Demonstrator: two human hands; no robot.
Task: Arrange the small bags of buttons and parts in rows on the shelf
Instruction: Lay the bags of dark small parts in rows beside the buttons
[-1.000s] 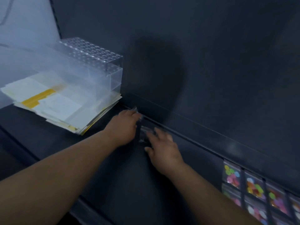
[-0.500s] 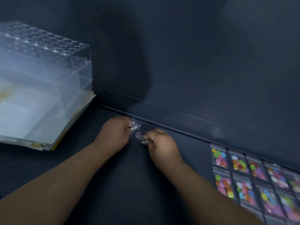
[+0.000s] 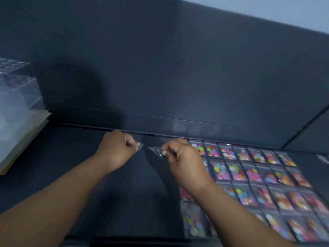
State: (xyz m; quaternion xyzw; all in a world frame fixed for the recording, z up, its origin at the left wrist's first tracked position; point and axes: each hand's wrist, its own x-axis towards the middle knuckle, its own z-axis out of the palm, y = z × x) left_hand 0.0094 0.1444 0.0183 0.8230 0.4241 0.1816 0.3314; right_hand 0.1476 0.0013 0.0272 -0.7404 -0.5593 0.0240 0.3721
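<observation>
Near the back edge of the dark shelf (image 3: 74,157), the left hand (image 3: 115,152) is curled closed, pinching a small clear bag (image 3: 138,145) between thumb and fingertips. Just to its right, apart from it, the right hand (image 3: 181,157) is likewise closed, gripping another small clear bag with dark parts (image 3: 157,151). To the right of the right hand, bags of coloured buttons (image 3: 249,168) lie flat in neat rows. Far left of the left hand sits a clear plastic box (image 3: 16,90) on a stack of papers (image 3: 26,136).
</observation>
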